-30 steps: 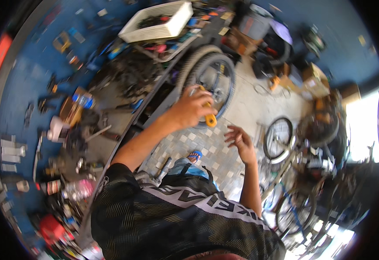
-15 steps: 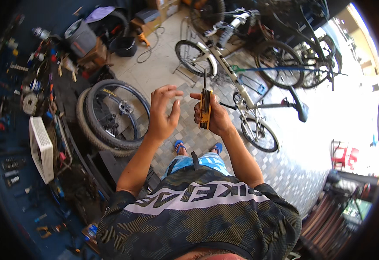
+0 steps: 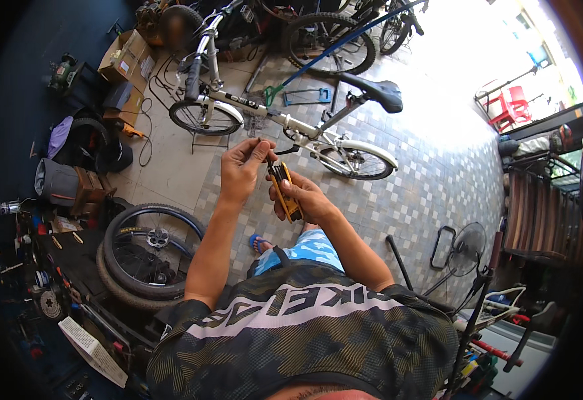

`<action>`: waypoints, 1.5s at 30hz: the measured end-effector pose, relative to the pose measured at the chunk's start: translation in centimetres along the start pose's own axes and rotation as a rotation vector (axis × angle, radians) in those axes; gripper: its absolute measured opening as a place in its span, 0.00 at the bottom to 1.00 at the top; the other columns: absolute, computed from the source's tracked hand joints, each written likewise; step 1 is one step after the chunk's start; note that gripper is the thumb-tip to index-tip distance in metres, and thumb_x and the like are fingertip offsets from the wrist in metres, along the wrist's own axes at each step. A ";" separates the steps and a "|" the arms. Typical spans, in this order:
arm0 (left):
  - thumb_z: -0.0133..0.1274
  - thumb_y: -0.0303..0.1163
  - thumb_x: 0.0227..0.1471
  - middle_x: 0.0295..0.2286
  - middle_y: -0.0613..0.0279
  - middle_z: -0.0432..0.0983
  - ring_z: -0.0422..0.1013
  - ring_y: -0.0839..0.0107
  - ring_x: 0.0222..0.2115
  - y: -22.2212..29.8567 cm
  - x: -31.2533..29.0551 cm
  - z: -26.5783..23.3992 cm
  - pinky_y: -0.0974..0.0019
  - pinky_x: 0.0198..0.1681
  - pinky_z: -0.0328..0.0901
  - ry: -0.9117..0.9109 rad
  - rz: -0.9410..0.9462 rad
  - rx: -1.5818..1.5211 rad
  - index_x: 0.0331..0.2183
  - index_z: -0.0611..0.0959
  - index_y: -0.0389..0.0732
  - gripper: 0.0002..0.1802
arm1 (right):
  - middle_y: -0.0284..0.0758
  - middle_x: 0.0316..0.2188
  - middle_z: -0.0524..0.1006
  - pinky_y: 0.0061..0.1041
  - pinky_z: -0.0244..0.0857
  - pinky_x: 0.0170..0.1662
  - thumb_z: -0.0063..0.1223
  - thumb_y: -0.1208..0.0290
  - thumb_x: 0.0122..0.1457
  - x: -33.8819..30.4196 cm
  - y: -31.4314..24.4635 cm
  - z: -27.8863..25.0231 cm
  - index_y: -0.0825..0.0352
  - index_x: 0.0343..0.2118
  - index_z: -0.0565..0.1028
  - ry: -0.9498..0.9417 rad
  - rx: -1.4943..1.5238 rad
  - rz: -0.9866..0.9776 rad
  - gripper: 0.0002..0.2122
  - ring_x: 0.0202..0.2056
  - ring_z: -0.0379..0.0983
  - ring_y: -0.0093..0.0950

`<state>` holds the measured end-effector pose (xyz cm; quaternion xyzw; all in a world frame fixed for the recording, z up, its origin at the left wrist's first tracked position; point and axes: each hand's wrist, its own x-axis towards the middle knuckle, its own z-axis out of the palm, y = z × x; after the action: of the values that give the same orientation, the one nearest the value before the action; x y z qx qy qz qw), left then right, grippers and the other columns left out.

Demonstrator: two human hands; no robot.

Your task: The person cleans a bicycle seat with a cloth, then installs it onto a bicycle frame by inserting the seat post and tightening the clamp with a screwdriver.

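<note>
My right hand (image 3: 313, 199) is wrapped round a yellow folding multi-tool (image 3: 284, 192) with several dark bits folded in its body. The thumb lies along its side. My left hand (image 3: 240, 172) is closed at the tool's upper end, thumb and fingers pinched together around what looks like its swung-out bit, which the fingers mostly hide. Both hands are in front of my body, above the tiled floor. Beyond them stands a white folding bicycle (image 3: 297, 125) with a black saddle (image 3: 379, 92), apart from the hands.
Loose bicycle wheels (image 3: 109, 250) lie stacked at the left beside a cluttered workbench. Cardboard boxes (image 3: 126, 59) stand at the far left. More bicycles (image 3: 331, 43) stand at the back. On the right are red chairs (image 3: 509, 107), a fan (image 3: 467, 249) and a slatted wooden bench (image 3: 538, 213).
My left hand has gone from open beside the multi-tool to pinching at its upper end. The multi-tool has tilted to the left. My view has turned rightward, shifting the bicycle left in the picture.
</note>
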<state>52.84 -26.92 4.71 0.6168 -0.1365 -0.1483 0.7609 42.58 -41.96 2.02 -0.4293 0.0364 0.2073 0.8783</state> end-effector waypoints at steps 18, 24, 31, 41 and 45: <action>0.64 0.38 0.55 0.61 0.48 0.58 0.62 0.57 0.59 5.7 -31.4 -8.7 0.54 0.57 0.65 1.376 0.315 0.441 0.65 0.65 0.49 0.40 | 0.29 0.38 0.71 0.16 0.62 0.37 0.62 0.67 0.58 8.0 7.9 22.9 0.71 0.62 0.63 -1.136 -0.687 0.324 0.31 0.35 0.66 0.17; 0.58 0.42 0.61 0.35 0.62 0.80 0.76 0.74 0.36 3.3 -49.5 -12.9 0.68 0.41 0.71 1.685 0.214 -0.044 0.49 0.79 0.38 0.21 | 0.38 0.44 0.77 0.27 0.67 0.51 0.56 0.68 0.65 2.0 24.5 36.2 0.70 0.62 0.64 -1.506 -0.967 0.225 0.25 0.46 0.73 0.27; 0.57 0.40 0.62 0.31 0.62 0.80 0.78 0.75 0.29 0.4 -63.2 -14.2 0.71 0.30 0.74 2.215 0.208 -0.221 0.41 0.78 0.36 0.15 | 0.44 0.44 0.80 0.28 0.72 0.37 0.62 0.66 0.60 -1.2 32.3 48.2 0.66 0.56 0.74 -1.922 -1.162 -0.115 0.22 0.33 0.78 0.30; 0.57 0.41 0.62 0.27 0.63 0.80 0.77 0.75 0.23 3.2 -65.0 -20.7 0.72 0.24 0.73 2.289 0.211 -0.134 0.38 0.77 0.37 0.16 | 0.25 0.30 0.78 0.15 0.59 0.29 0.58 0.75 0.63 7.2 31.6 69.0 0.67 0.47 0.80 -1.534 -0.665 -0.348 0.10 0.26 0.63 0.11; 0.57 0.41 0.62 0.30 0.63 0.78 0.76 0.74 0.23 10.0 -63.3 -27.9 0.69 0.24 0.73 2.208 0.309 0.025 0.38 0.78 0.37 0.16 | 0.25 0.33 0.77 0.13 0.58 0.32 0.56 0.75 0.65 13.1 30.9 71.3 0.70 0.47 0.78 -1.381 -0.474 -0.349 0.10 0.30 0.64 0.10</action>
<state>6.17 25.06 7.30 0.3942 0.5383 0.5790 0.4687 34.17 34.14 20.83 -0.3787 -0.6371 0.2895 0.6057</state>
